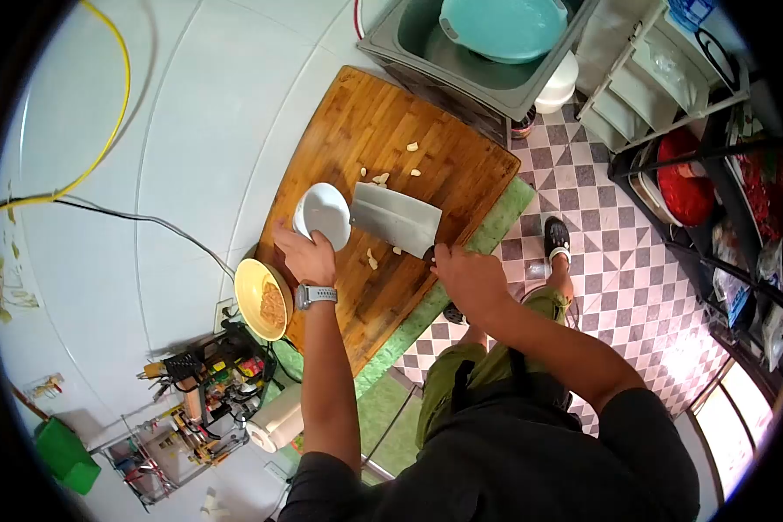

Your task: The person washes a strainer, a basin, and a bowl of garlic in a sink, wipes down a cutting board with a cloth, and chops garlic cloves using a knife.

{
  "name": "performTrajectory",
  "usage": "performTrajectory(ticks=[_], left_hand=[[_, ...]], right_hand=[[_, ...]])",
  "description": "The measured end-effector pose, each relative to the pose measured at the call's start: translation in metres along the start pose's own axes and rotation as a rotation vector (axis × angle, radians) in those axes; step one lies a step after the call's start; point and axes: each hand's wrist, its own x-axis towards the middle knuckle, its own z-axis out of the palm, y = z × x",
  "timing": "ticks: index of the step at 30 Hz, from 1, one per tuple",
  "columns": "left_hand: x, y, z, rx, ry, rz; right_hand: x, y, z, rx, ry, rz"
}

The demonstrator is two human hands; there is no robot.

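Note:
My left hand (310,258), with a watch on its wrist, grips a white bowl (325,209) by the rim; the bowl is tilted and looks empty inside. In my right hand (472,277) is the handle of a cleaver (396,217), its broad blade lying nearly flat over the wooden cutting board (357,313). The blade's far end comes close to the bowl. Several pale pieces that look like garlic cloves (380,178) are scattered on the board on both sides of the blade.
A yellow bowl (250,300) with pinkish-orange food stands by the board's left edge. Beyond the board is a metal sink (426,61) holding a turquoise basin (505,26). Tools fill a rack (178,444) at lower left. Dark shelves (713,252) stand at right.

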Motion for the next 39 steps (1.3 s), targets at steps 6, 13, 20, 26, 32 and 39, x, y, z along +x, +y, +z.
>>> performTrajectory(ticks=[6, 13, 20, 26, 32, 39], left_hand=[[0.031, -0.102, 0.061, -0.505, -0.056, -0.348], [0.033, -0.108, 0.069, -1.105, -0.147, -0.567], [-0.030, -0.066, 0.032, -0.411, 0.346, -0.327], [-0.110, -0.013, 0.051, -0.499, -0.061, 0.217], [-0.130, 0.014, 0.079, -0.631, -0.199, 0.142], [-0.152, 0.003, 0.073, -0.633, 0.018, 0.081]], right_hand=[[-0.001, 0.031, -0.009, 0.175, -0.166, 0.129], [-0.013, 0.056, -0.015, 1.307, -0.435, 0.558], [-0.018, 0.051, -0.028, 1.546, -0.453, 0.677], [-0.030, 0.060, -0.024, 1.374, -0.323, 0.633], [-0.048, 0.070, -0.014, 1.095, -0.313, 0.509], [-0.064, 0.066, -0.009, 0.389, -0.231, 0.145]])
